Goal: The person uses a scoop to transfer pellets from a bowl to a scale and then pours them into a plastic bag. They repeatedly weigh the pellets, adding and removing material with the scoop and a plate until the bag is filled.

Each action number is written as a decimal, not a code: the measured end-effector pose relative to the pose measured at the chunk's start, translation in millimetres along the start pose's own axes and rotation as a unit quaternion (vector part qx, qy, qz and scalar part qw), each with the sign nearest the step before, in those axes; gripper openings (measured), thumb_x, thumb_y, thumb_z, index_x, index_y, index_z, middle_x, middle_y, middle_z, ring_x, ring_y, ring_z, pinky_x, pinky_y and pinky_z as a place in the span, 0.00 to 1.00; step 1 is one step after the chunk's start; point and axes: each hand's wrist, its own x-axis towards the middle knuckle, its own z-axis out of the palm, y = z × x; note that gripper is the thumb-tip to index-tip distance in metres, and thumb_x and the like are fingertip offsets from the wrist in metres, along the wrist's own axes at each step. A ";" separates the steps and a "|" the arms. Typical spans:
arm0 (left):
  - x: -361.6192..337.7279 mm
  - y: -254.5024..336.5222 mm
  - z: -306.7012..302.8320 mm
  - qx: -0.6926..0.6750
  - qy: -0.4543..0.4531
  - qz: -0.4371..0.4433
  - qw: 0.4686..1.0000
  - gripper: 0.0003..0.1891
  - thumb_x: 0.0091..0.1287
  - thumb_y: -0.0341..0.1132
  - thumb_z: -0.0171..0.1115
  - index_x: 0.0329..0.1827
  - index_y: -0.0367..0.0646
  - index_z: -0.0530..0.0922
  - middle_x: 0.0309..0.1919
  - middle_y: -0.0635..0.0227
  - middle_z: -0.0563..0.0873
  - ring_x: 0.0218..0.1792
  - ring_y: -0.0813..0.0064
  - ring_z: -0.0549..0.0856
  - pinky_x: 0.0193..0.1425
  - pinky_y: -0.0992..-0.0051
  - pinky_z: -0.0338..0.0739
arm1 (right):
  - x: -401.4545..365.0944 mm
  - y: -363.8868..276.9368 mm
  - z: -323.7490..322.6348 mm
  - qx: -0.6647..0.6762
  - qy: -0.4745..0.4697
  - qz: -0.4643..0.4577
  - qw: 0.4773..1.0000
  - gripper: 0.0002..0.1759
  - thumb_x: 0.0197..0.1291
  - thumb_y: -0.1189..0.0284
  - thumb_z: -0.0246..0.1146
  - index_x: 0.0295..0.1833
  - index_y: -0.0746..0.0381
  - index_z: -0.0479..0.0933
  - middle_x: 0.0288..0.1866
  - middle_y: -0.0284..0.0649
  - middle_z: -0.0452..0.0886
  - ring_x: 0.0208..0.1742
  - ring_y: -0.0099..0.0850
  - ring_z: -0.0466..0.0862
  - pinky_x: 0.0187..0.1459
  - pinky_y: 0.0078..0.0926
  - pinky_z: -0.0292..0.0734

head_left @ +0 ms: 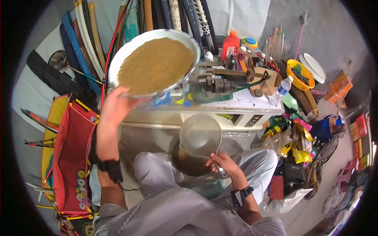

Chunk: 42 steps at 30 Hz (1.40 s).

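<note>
1 grain-filled basin is gripped by the left hand, 1 saucepan clasped in the right hand.

The wide white bowl I hold up in my left hand is round and shallow, tilted so its open face turns toward me. A flat bed of fine brown grain fills it almost to the rim. Lower down, my right hand grips the handle of a shiny metal saucepan, upright and bare inside, held just above a dark round pot between my knees.
</note>
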 end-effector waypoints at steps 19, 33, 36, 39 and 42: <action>-152.3 -243.0 -77.5 -0.085 0.154 -0.299 0.938 0.21 0.59 0.26 0.50 0.56 0.29 0.65 0.49 0.52 0.78 0.45 0.57 0.81 0.47 0.61 0.83 | 30.4 82.9 -17.9 0.043 0.066 -0.014 0.997 0.33 0.68 0.47 0.38 0.29 0.67 0.68 0.19 0.37 0.70 0.15 0.26 0.68 0.19 0.24 0.64; -132.7 -275.1 -107.2 -0.018 0.181 -0.260 0.948 0.22 0.59 0.27 0.52 0.57 0.30 0.65 0.51 0.50 0.75 0.51 0.53 0.77 0.51 0.56 0.80 | 86.4 107.1 -7.9 -0.079 0.087 0.042 0.992 0.07 0.55 0.75 0.53 0.33 0.68 0.67 0.20 0.38 0.73 0.16 0.26 0.71 0.17 0.26 0.66; -133.4 -282.4 -112.3 -0.016 0.196 -0.265 0.944 0.22 0.59 0.27 0.52 0.57 0.29 0.64 0.52 0.49 0.75 0.51 0.53 0.77 0.51 0.55 0.80 | 93.8 116.1 -4.3 -0.082 0.083 0.044 0.992 0.07 0.55 0.74 0.53 0.33 0.69 0.68 0.20 0.38 0.73 0.16 0.26 0.71 0.17 0.27 0.66; -132.9 -292.5 -114.5 -0.025 0.192 -0.258 0.947 0.23 0.59 0.27 0.52 0.58 0.29 0.64 0.52 0.49 0.75 0.51 0.53 0.78 0.51 0.56 0.80 | 97.2 129.7 -10.2 -0.095 0.084 0.057 0.990 0.08 0.54 0.74 0.54 0.32 0.69 0.68 0.20 0.38 0.73 0.16 0.27 0.71 0.17 0.27 0.66; -129.6 -299.0 -116.5 -0.049 0.213 -0.284 0.934 0.24 0.57 0.23 0.50 0.59 0.33 0.62 0.52 0.52 0.73 0.49 0.52 0.78 0.46 0.52 0.82 | 95.9 137.4 -13.8 -0.104 0.087 0.068 0.988 0.09 0.54 0.73 0.55 0.31 0.69 0.69 0.20 0.38 0.74 0.16 0.27 0.72 0.17 0.27 0.67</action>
